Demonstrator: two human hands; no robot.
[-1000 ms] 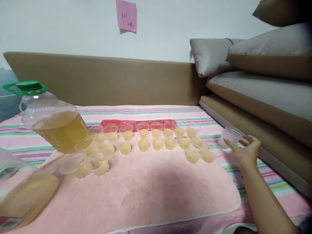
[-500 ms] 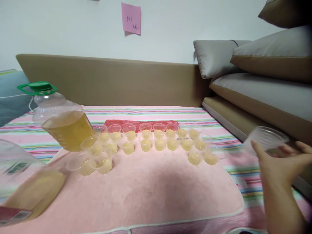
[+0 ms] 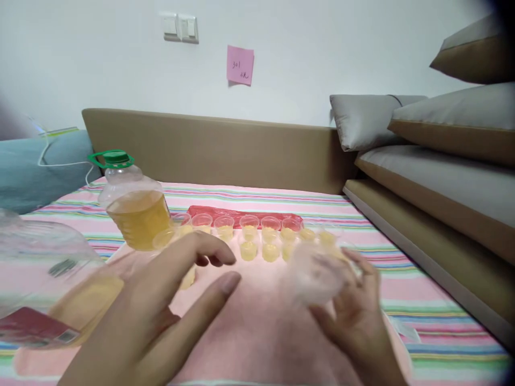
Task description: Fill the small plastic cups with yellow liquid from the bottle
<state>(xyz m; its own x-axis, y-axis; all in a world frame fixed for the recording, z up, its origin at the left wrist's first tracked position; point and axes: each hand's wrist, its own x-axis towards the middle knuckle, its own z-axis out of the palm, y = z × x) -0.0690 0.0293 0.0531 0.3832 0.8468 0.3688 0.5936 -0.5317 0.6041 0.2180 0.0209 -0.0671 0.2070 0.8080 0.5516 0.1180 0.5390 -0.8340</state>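
Observation:
My right hand (image 3: 358, 308) grips clear plastic cups (image 3: 311, 273), blurred by motion and apparently nested, above the pink mat (image 3: 257, 343). At centre-left my left hand (image 3: 173, 300) holds nothing, its thumb and fingers apart and pointing toward the cups. Behind both hands, rows of small clear cups (image 3: 248, 250) with pale yellow liquid stand on the mat. My left hand hides some on the left, and the held cups cover some on the right. A large bottle with a green cap (image 3: 139, 220), partly full of yellow liquid, stands behind my left hand.
Another big clear bottle (image 3: 60, 300) with yellow liquid is close at the left edge. A red plastic bag (image 3: 241, 214) lies behind the cups. Stacked cushions (image 3: 450, 166) line the right side, and a brown headboard (image 3: 225, 153) stands at the back.
My right hand has brought the clear cups from the far right in over the mat. My left hand has come into view. The camera view has shifted.

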